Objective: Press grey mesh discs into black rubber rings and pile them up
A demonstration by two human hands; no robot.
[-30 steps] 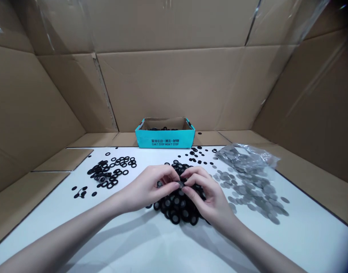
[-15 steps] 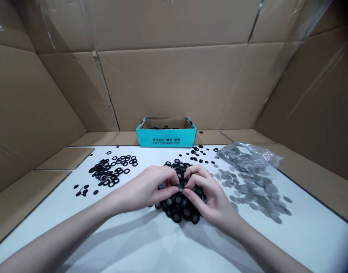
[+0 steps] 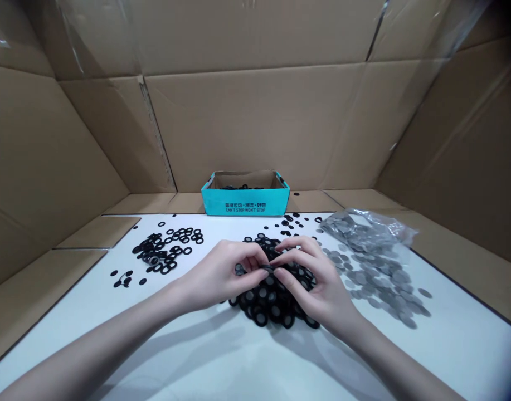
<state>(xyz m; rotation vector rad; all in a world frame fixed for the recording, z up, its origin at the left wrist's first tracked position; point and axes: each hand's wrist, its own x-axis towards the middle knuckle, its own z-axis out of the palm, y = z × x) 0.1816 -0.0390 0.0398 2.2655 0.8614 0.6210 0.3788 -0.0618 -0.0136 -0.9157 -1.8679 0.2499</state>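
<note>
Left of the central heap of black rubber rings [image 3: 272, 306], a cardboard wall [image 3: 50, 167] is stood along the edge of a white table [image 3: 447, 351], and a few loose black rings [image 3: 123, 278] are scattered on the tabletop. Closer to the heap, a looser pile of empty black rings [image 3: 165, 250] is spread out. Above the heap's upper left side, the left hand [image 3: 224, 275] is held in a narrow pinch, with its fingers curled inward. At the heap's upper middle, 1 small dark ring [image 3: 268, 269] is gripped between the fingertips of both hands and is seen nearly edge-on, its thin edge running roughly left to right. Neither hand is clearly nearer to it, and whether anything is seated inside it cannot be told. Directly behind the heap, a teal cardboard box [image 3: 244, 207] is set with black rings visible inside, and a small scatter of black rings [image 3: 291, 221] lies just to its right. Above the heap's right side, the right hand [image 3: 317, 284] is also closed narrowly, with its fingers reaching leftward. Farther right of the heap, grey mesh discs [image 3: 384, 289] are spread over the table, and more are held in a clear plastic bag [image 3: 364, 229].
</note>
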